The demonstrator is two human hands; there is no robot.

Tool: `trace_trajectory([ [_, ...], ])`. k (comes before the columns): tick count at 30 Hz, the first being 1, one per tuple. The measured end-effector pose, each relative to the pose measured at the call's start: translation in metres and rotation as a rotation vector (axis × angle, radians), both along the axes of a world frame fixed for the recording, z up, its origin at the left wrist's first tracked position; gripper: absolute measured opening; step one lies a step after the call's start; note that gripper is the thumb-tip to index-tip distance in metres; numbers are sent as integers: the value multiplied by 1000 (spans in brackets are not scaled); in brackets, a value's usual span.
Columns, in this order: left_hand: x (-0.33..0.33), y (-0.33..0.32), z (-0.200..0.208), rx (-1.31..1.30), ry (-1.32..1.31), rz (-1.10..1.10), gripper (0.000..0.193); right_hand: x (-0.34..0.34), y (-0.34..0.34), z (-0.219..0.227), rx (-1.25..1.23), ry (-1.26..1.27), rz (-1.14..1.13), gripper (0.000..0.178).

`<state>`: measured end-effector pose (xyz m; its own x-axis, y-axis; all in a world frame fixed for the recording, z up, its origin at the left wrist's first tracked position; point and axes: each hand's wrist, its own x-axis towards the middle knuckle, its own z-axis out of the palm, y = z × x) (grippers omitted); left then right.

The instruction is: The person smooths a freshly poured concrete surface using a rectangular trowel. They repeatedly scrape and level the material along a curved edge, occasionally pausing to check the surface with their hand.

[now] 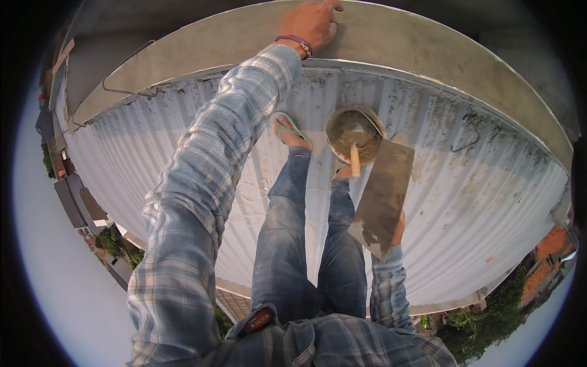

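I seem to be at the checking stage of plastering, my left hand (309, 27) reaching over the smooth grey-tan ledge (422, 46), forefinger stretched toward its far edge and the other fingers loosely bent; nothing shows in it, and how firmly it presses I cannot tell. My right hand (399, 230) is mostly behind the rectangular trowel (385, 192), seemingly wrapped round a handle that is out of sight. The trowel hangs tilted beside my right leg, near the bucket, its flat, thin metal blade dull brown with ragged patches of residue at the near end. I judge that another pass calls for laying that blade flat against the ledge with even pressure. The round bucket (331, 133) holds thick, lumpy mortar (364, 136), a pale wooden handle (355, 162) leaning out over its rim. Beneath lies ribbed, whitish metal roofing (483, 177), crusted with splatter along the ledge's foot.
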<state>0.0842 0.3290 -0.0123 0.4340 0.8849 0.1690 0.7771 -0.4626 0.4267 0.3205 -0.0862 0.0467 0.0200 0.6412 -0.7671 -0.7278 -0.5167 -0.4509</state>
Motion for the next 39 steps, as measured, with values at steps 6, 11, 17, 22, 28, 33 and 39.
trace_trajectory([
  [6, 12, 6, -11, 16, 28, -40, 20, -7, 2, -2, 6, -36, -3, 38],
  [11, 12, 7, -17, 36, -2, -52, 20, -2, -9, -10, 92, -41, 30, 39],
  [17, 15, 19, -6, -31, -1, 61, 20, 0, -8, -6, 20, -8, -22, 38],
  [22, 16, 22, -2, -58, 9, 118, 21, 2, -10, -7, 12, 4, -25, 39],
  [28, 16, 29, 1, -102, -2, 214, 22, 11, -19, -16, 36, 27, -42, 38],
  [33, 7, 37, 6, -139, -15, 291, 23, 10, -10, -4, 2, 94, -124, 36],
  [39, 5, 40, 3, -171, -28, 341, 24, 13, -15, -1, -62, -55, -30, 35],
])
